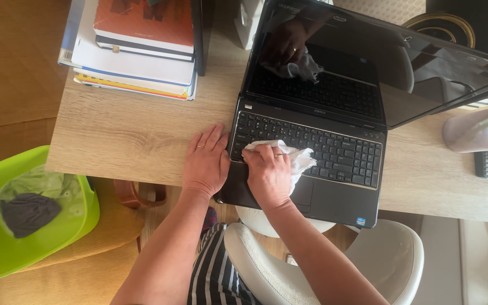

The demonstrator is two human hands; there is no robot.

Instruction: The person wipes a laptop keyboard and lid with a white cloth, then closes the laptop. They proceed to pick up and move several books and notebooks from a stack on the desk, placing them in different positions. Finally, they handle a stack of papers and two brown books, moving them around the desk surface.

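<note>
Head view, looking down at a pale wooden desk [131, 135]. An open black laptop [334, 192] sits at its near edge. The right hand [268, 172] is closed around a crumpled white cloth [299, 160], pressing it on the left part of the keyboard. The left hand [206, 161] lies flat, fingers together, beside the laptop's left edge. A book stack [136, 51] stands behind; a green bin [24, 226] lower left

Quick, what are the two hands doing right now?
Left hand: open, flat on the desk, touching the laptop edge.
Right hand: closed on a white cloth, pressing it on the keyboard.
</note>
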